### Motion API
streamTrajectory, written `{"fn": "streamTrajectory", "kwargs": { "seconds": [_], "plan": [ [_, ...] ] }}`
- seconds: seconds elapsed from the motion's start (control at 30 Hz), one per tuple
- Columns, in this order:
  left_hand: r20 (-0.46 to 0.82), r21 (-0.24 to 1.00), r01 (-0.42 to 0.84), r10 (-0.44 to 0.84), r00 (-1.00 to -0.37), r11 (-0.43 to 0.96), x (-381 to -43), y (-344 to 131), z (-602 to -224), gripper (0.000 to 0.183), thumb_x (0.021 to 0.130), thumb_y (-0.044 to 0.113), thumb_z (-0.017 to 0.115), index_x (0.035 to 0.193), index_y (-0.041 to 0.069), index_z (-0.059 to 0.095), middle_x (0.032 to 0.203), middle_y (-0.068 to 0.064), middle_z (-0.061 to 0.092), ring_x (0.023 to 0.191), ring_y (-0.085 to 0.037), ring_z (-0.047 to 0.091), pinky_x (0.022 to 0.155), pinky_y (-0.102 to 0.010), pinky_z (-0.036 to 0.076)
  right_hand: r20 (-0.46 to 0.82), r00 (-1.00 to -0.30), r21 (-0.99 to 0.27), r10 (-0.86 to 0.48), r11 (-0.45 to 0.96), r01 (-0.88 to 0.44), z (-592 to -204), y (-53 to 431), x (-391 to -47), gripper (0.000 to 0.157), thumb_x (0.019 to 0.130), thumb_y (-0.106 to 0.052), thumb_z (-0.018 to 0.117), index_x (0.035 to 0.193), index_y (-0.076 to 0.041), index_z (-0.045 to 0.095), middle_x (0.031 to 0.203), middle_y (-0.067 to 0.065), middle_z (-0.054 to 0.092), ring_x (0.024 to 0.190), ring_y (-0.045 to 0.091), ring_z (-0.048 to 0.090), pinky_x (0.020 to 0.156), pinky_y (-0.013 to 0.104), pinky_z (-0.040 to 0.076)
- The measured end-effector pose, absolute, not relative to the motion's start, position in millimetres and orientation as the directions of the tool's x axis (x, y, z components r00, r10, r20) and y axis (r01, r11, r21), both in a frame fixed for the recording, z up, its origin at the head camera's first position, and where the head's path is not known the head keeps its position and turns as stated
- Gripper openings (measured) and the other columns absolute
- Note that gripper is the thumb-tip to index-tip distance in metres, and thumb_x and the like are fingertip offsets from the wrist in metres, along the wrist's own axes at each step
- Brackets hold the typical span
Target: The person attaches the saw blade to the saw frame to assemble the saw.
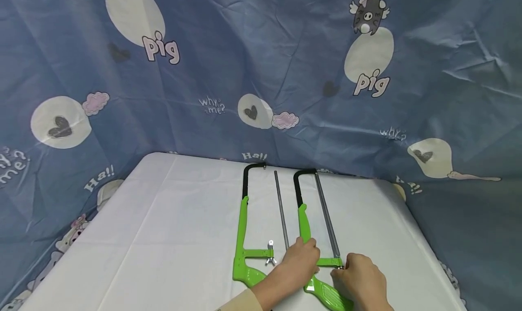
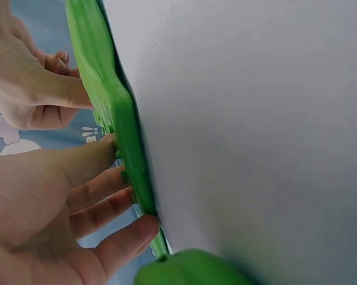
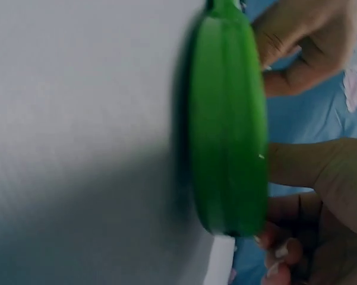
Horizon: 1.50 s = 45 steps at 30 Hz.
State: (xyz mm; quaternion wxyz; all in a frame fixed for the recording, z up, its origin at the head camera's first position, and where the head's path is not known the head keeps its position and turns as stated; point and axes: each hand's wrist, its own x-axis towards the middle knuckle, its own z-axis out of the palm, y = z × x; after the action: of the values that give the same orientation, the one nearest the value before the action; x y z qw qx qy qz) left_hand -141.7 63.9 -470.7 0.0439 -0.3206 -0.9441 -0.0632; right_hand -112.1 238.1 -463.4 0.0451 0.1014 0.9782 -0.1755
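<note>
Two green hacksaws with black front frames lie on the white table. My left hand (image 1: 301,262) grips the frame of the right hacksaw (image 1: 304,222) just above its handle. At the end of that saw's green crossbar, my right hand (image 1: 364,279) pinches the wing nut, mostly hidden by the fingers. A grey blade (image 1: 326,211) spans this saw from front tip to crossbar. The left hacksaw (image 1: 241,229) has no blade in it, and its silver wing nut (image 1: 271,260) shows. In the right wrist view the green handle (image 3: 228,124) stands before both hands.
A loose hacksaw blade (image 1: 280,207) lies between the two saws, its near end behind my left hand. The white table (image 1: 171,229) backs onto blue patterned cloth (image 1: 253,66), which also hangs along both sides.
</note>
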Motion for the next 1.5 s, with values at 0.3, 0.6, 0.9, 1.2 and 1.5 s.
{"fn": "streamTrajectory", "kwargs": {
  "seconds": [0.3,0.6,0.9,1.2,1.5],
  "plan": [
    [0.137,0.068,0.615,0.603,-0.786,0.786,-140.8,64.8,-473.6,0.031,0.082,0.043,0.076,0.099,0.016,0.075,0.095,0.003,0.064,0.075,-0.013,0.053,0.058,-0.018,0.047,-0.005,-0.988,-0.237,0.154,0.96,0.151,-469.0,228.5,-110.5,0.035,0.075,-0.024,0.081,0.058,-0.011,0.053,0.056,0.002,0.048,0.05,0.017,0.042,0.042,0.033,0.032],
    [0.127,0.031,0.605,0.597,-0.792,0.796,-140.1,64.7,-472.8,0.032,0.083,0.045,0.075,0.1,0.018,0.074,0.093,0.005,0.062,0.076,-0.013,0.052,0.06,-0.019,0.046,0.09,-0.994,-0.16,0.061,0.986,0.046,-470.2,226.2,-112.2,0.034,0.067,-0.011,0.073,0.049,-0.015,0.045,0.048,0.0,0.047,0.045,0.017,0.039,0.039,0.033,0.029],
    [0.13,0.029,0.602,0.594,-0.794,0.798,-140.7,65.4,-473.9,0.031,0.083,0.044,0.075,0.101,0.018,0.074,0.095,0.005,0.062,0.077,-0.013,0.053,0.062,-0.019,0.046,0.129,-0.992,-0.126,0.004,0.992,-0.012,-468.6,224.0,-114.8,0.037,0.065,-0.009,0.073,0.046,-0.016,0.042,0.047,0.0,0.047,0.045,0.016,0.036,0.039,0.033,0.03],
    [0.119,0.057,0.598,0.589,-0.799,0.8,-141.8,65.5,-474.3,0.031,0.083,0.043,0.075,0.101,0.018,0.074,0.096,0.004,0.062,0.078,-0.013,0.053,0.062,-0.02,0.047,0.087,-0.996,-0.156,0.024,0.988,0.01,-470.7,224.7,-116.3,0.036,0.064,-0.012,0.076,0.046,-0.014,0.045,0.049,0.0,0.048,0.047,0.017,0.038,0.043,0.033,0.031],
    [0.112,0.055,0.6,0.592,-0.798,0.798,-142.0,65.2,-473.5,0.032,0.084,0.044,0.075,0.102,0.017,0.074,0.097,0.004,0.063,0.079,-0.014,0.055,0.061,-0.02,0.049,0.084,-0.995,-0.194,0.046,0.981,0.028,-474.0,226.5,-116.8,0.035,0.064,-0.01,0.072,0.045,-0.014,0.043,0.048,0.001,0.047,0.047,0.017,0.037,0.042,0.032,0.031]
  ]
}}
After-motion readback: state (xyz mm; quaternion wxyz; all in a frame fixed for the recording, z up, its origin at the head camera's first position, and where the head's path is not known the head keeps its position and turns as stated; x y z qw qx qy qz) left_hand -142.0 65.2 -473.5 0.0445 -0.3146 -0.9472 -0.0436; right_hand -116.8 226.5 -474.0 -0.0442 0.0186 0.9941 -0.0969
